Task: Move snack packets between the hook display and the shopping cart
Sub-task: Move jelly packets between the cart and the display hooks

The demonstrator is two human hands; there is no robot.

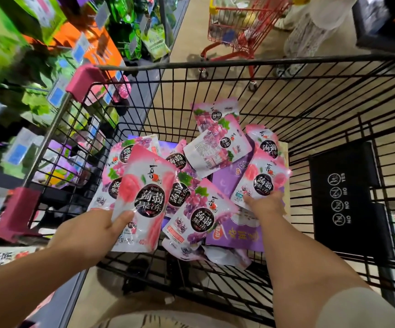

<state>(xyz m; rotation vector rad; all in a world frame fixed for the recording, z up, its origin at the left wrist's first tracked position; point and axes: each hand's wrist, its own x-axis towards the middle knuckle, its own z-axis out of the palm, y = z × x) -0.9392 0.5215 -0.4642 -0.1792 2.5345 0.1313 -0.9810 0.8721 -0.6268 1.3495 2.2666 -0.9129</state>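
Observation:
A black wire shopping cart (215,65) fills the middle of the view, and several pink and purple jelly packets (198,209) lie in a heap inside it. My left hand (89,233) grips the lower edge of a pink peach packet (146,197), lifted over the cart's left side. My right hand (266,203) reaches into the cart and pinches the bottom of another pink peach packet (260,181) that rests on a purple bag (234,233). The hook display (56,91) with hanging packets runs along the left, blurred.
A folded black child-seat flap (348,197) with white icons sits at the cart's right. A red shopping cart (241,27) and a person in light clothes (310,31) stand on the floor ahead. Pink corner bumpers (82,81) mark the cart's left rim.

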